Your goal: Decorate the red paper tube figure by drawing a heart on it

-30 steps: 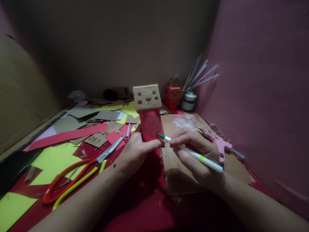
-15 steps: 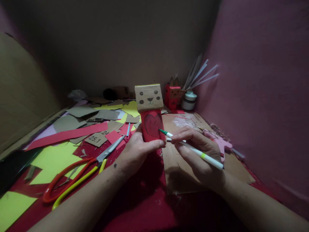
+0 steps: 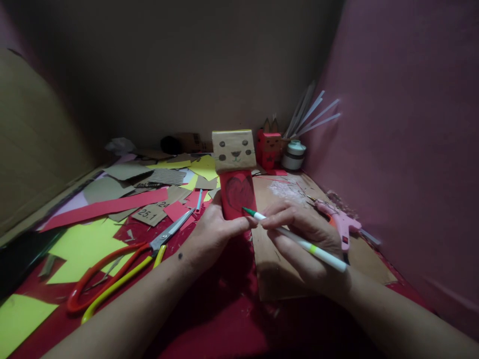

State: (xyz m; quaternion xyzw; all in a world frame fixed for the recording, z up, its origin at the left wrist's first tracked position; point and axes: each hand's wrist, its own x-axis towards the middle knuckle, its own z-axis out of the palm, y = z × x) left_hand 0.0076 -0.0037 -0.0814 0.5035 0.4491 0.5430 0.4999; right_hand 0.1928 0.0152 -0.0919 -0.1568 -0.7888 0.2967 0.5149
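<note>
A paper puppet figure point(image 3: 235, 152) with a boxy tan head and a red body stands upright in my left hand point(image 3: 219, 224), which grips the lower body between thumb and fingers. Drawn on the head are dark spots, a nose and a small mouth. A dark-outlined, shaded heart point(image 3: 239, 192) covers the red body. My right hand point(image 3: 303, 234) closes around a white marker point(image 3: 295, 239) with a green tip and a yellow-green band. The marker's tip meets the red body at the heart's lower edge.
Big scissors point(image 3: 149, 254) with red and yellow handles lie left among cardboard and paper scraps point(image 3: 86, 249). A pink glue gun point(image 3: 342, 219) rests right on a cardboard sheet point(image 3: 273, 279). Behind stand a red eared figure point(image 3: 269, 149), a white jar point(image 3: 294, 155) and glue sticks point(image 3: 318, 112).
The marker's tip has slid down and slightly left along the heart's lower edge. The puppet's head has shifted a little right in view.
</note>
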